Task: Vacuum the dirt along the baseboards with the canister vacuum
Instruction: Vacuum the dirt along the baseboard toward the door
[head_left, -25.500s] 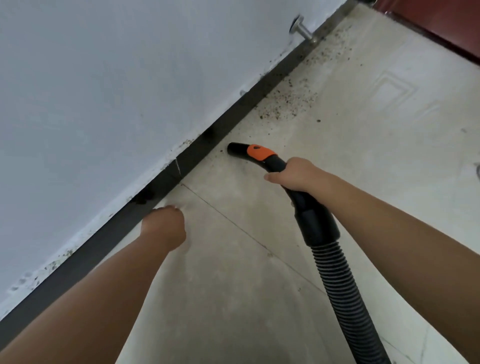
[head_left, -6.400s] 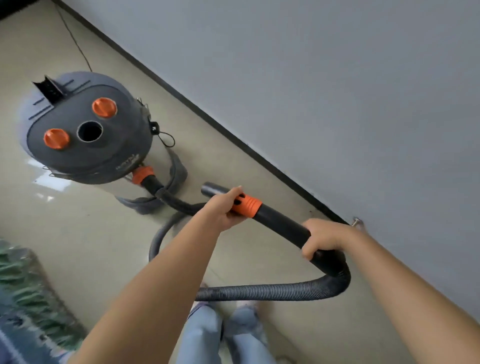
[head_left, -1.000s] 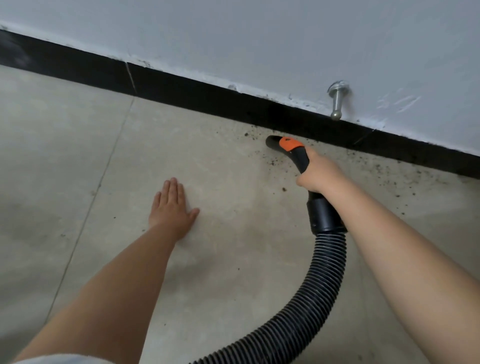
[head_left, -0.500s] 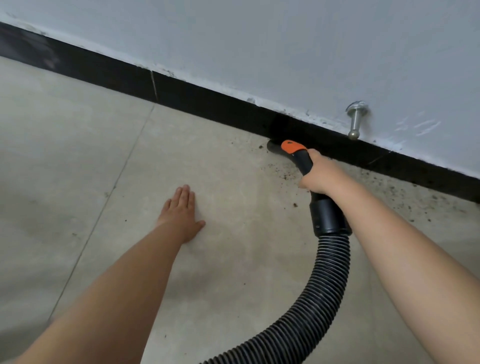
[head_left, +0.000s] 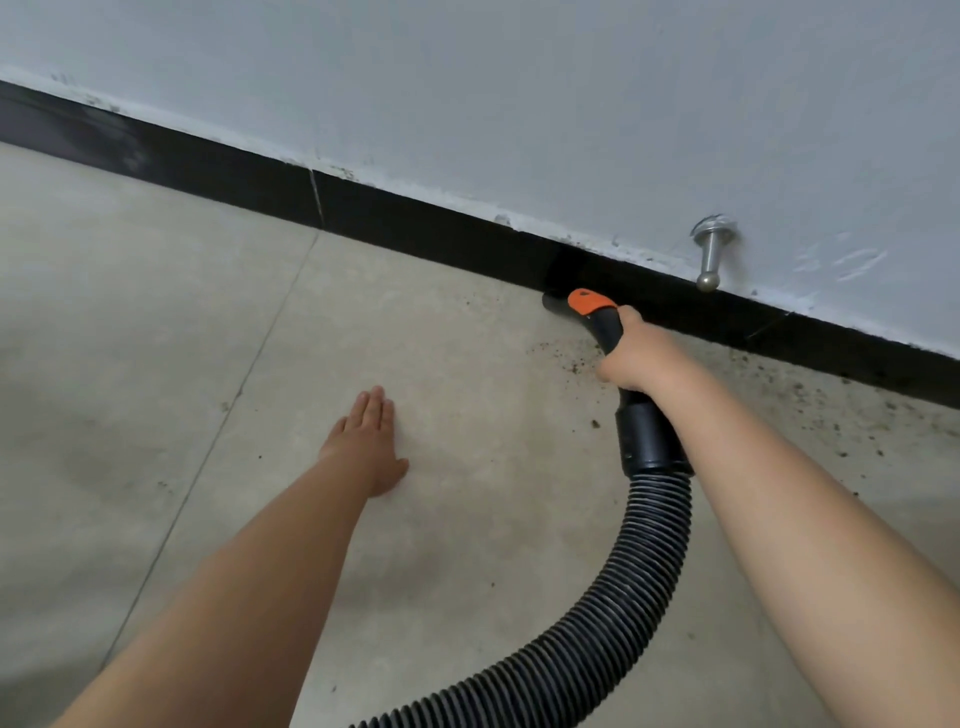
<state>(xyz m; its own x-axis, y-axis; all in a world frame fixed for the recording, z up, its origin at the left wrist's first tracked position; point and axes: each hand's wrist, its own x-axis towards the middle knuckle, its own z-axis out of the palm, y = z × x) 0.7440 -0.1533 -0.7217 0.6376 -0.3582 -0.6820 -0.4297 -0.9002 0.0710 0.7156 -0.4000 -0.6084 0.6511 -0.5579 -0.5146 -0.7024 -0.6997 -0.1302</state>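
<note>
My right hand (head_left: 631, 358) grips the black vacuum handle (head_left: 605, 325) with its orange slider (head_left: 589, 301). The handle's open end touches the floor right at the black baseboard (head_left: 415, 228). A ribbed black hose (head_left: 634, 587) curves from the handle down to the bottom edge. Dark dirt specks (head_left: 574, 361) lie on the tile just left of my right hand, and more dirt (head_left: 810, 410) is scattered along the baseboard to the right. My left hand (head_left: 369, 447) rests flat on the floor tile, fingers straight and together. The canister is out of view.
A metal door stopper (head_left: 709, 254) sticks out of the grey wall (head_left: 519, 104) just above the baseboard, right of the handle's end. The floor is beige tile (head_left: 130, 364) with grout lines running toward the wall.
My right hand has pushed the handle's end up against the baseboard and slightly right. The specks in front of the end are fewer. My left hand stays flat on the tile.
</note>
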